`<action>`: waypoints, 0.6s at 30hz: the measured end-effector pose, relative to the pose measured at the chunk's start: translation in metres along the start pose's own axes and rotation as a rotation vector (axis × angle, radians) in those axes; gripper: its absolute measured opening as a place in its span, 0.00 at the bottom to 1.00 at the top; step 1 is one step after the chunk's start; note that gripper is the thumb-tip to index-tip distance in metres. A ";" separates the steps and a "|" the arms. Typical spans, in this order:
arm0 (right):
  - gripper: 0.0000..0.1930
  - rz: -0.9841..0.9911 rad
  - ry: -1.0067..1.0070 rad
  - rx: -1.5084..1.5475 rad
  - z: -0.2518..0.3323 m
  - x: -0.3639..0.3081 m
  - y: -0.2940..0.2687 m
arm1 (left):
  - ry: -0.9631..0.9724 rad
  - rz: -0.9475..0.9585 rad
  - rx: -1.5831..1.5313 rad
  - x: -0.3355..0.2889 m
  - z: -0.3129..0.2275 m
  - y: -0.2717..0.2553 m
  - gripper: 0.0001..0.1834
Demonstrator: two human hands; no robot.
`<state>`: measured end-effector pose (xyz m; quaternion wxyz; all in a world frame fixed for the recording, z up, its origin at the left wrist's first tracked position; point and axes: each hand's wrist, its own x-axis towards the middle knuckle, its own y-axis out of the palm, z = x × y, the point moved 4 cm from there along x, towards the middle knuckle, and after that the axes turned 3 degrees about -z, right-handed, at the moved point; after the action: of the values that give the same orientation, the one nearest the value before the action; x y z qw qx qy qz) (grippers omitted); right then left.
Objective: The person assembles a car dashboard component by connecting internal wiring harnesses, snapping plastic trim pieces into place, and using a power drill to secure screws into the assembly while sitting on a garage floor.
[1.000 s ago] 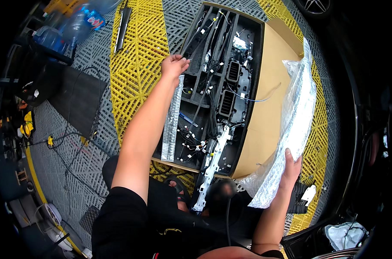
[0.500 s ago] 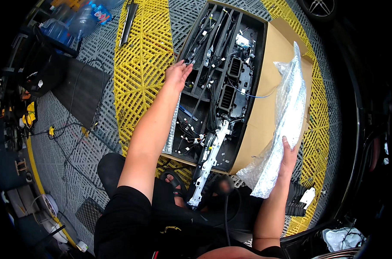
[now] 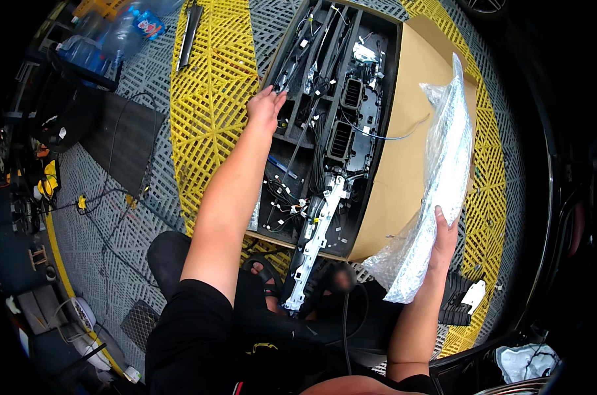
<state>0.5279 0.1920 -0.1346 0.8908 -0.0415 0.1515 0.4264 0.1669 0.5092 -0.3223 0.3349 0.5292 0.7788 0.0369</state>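
Observation:
My right hand (image 3: pixel 445 238) grips a long package in silvery bubble wrap (image 3: pixel 446 174) near its lower part, holding it upright-slanted over the right flap of a cardboard box (image 3: pixel 400 148). My left hand (image 3: pixel 265 108) reaches to the box's left edge, its fingers apart over the rim; whether they touch it I cannot tell. Inside the box, black foam dividers hold bundles of wiring harness (image 3: pixel 287 197), black air vents (image 3: pixel 341 140) and a blue pen-like item (image 3: pixel 282 166). A long white-and-black bracket part (image 3: pixel 317 234) leans out over the near edge, between my legs.
Yellow and grey grid tiles (image 3: pixel 213 118) cover the floor. A dark trim strip (image 3: pixel 190 36) lies at the far left, near large water bottles (image 3: pixel 122 43). A black mat (image 3: pixel 124 131) and loose cables lie on the left. A car wheel (image 3: pixel 486 6) shows at the far right.
The whole view has shifted slightly. The wrapped package's upper end has moved a little to the right and up. My left hand stays by the box's left edge.

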 end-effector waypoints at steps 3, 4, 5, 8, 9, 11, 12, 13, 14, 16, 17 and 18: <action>0.31 -0.015 -0.009 -0.041 -0.005 0.003 -0.011 | 0.031 -0.017 0.060 0.006 0.004 0.015 0.23; 0.32 -0.016 -0.011 -0.050 -0.006 0.003 -0.014 | 0.040 -0.018 0.083 0.008 0.005 0.021 0.23; 0.32 -0.018 -0.013 -0.059 -0.006 0.004 -0.016 | 0.045 -0.045 0.106 0.009 0.008 0.027 0.22; 0.31 -0.033 0.016 -0.070 -0.009 0.004 -0.021 | 0.201 -0.045 0.372 0.020 0.009 0.036 0.20; 0.31 -0.025 0.014 -0.062 -0.009 0.002 -0.019 | 0.277 -0.037 0.633 0.031 0.003 0.033 0.21; 0.31 -0.007 0.006 -0.050 -0.005 -0.001 -0.012 | 0.575 -0.053 1.054 0.044 -0.010 0.033 0.17; 0.31 0.002 0.004 -0.056 -0.003 -0.002 -0.009 | 0.726 -0.065 1.266 0.047 -0.015 0.032 0.16; 0.31 -0.001 0.007 -0.067 -0.003 -0.004 -0.009 | 0.565 0.069 1.532 0.046 -0.013 0.036 0.21; 0.31 0.000 0.010 -0.077 -0.003 -0.005 -0.008 | 0.627 0.089 1.567 0.044 -0.007 0.033 0.23; 0.31 0.011 -0.060 -0.063 -0.011 0.000 -0.006 | 0.758 0.112 1.643 0.029 0.000 0.027 0.26; 0.32 0.006 -0.091 -0.059 -0.014 0.002 -0.007 | 0.678 0.066 1.457 0.011 0.006 0.030 0.27; 0.32 0.004 -0.073 -0.083 -0.013 0.000 -0.007 | 0.700 0.051 1.303 -0.017 0.012 0.034 0.27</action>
<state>0.5297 0.1850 -0.1476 0.8924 -0.0623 0.1011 0.4353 0.2043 0.5061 -0.3092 -0.3160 0.5959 0.6915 -0.2587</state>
